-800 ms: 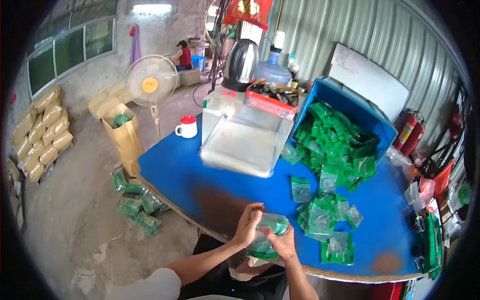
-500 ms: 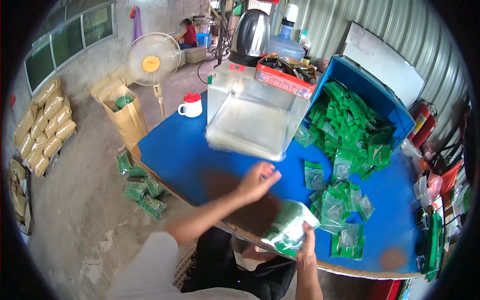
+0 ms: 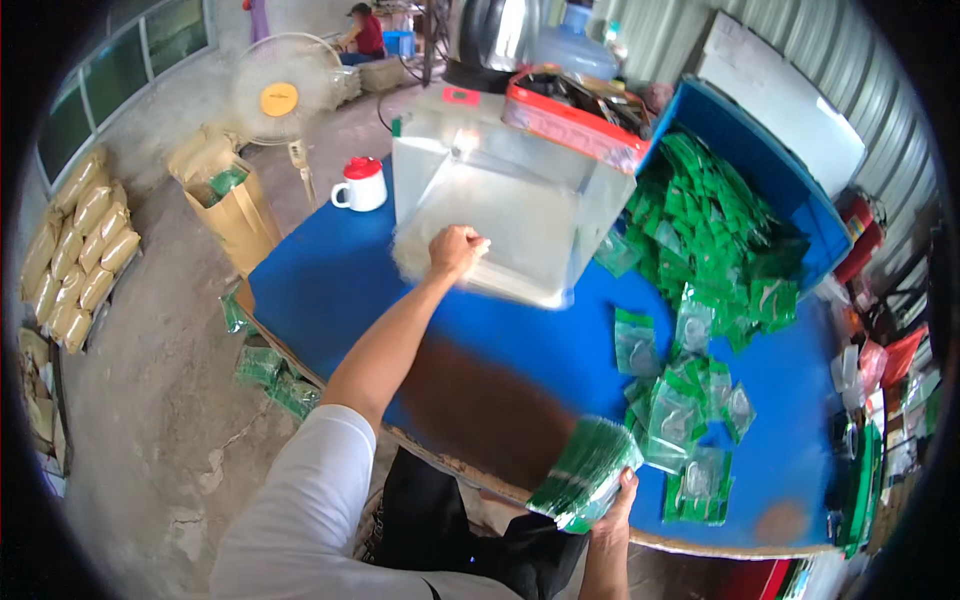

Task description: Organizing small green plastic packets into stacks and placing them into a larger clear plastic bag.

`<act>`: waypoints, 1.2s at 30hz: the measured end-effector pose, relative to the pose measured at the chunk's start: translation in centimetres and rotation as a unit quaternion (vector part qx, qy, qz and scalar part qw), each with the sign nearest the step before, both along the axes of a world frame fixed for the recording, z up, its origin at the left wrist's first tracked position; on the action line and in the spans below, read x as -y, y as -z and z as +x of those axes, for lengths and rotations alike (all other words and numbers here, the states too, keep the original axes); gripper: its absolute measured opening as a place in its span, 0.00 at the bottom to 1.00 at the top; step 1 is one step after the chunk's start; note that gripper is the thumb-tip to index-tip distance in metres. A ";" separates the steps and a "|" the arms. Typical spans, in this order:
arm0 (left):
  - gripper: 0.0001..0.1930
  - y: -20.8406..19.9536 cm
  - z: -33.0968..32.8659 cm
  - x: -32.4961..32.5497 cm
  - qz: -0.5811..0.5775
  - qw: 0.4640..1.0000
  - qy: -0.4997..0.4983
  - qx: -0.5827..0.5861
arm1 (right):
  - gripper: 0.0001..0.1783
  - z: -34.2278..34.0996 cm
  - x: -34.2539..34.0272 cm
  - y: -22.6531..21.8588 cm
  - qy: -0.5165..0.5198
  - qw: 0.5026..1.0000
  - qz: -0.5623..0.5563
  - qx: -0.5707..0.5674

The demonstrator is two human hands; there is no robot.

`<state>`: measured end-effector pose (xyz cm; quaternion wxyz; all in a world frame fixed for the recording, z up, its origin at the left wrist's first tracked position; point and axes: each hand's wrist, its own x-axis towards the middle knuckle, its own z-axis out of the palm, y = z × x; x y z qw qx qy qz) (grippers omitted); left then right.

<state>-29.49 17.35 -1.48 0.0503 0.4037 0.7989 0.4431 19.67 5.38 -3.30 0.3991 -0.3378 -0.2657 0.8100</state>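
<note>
My left hand (image 3: pixel 457 252) is stretched forward over a stack of clear plastic bags (image 3: pixel 510 215), its fingers closed together at the stack's near left part. Whether a bag is pinched between them I cannot make out. At the table's front edge my right hand (image 3: pixel 616 503) grips a thick bundle of green-and-clear packets (image 3: pixel 588 470), thumb along the side. To the right of that bundle, loose green packets (image 3: pixel 672 415) lie in a small overlapping group on the blue table (image 3: pixel 330 270). A large heap of similar packets (image 3: pixel 700 225) spills from a tipped blue bin (image 3: pixel 815 235).
Behind the bags are a red tin of small items (image 3: pixel 575 120), an electric kettle (image 3: pixel 497 40) and a water jug (image 3: pixel 578 45). A white mug with red lid (image 3: pixel 365 188) stands far left. A paper sack (image 3: pixel 238 215), a fan (image 3: pixel 280 98) and stacked sacks (image 3: pixel 85 255) are beyond.
My left hand has moved forward and left, from above the table's middle to the clear bags. The bundle in my right hand has tilted more upright, and the view has shifted slightly.
</note>
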 end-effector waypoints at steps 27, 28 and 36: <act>0.11 -12.2 7.2 7.0 0.007 0.890 0.215 -0.402 | 0.40 -1.3 0.4 -1.0 -0.044 0.994 -0.024 -0.099; 0.11 -11.9 8.5 7.7 0.005 0.888 0.220 -0.405 | 0.43 -1.4 -0.3 -1.0 -0.031 0.995 0.006 -0.096; 0.12 -10.1 14.3 12.5 0.037 0.979 0.141 -0.143 | 0.44 -2.6 1.0 -3.0 -0.023 0.994 0.109 0.015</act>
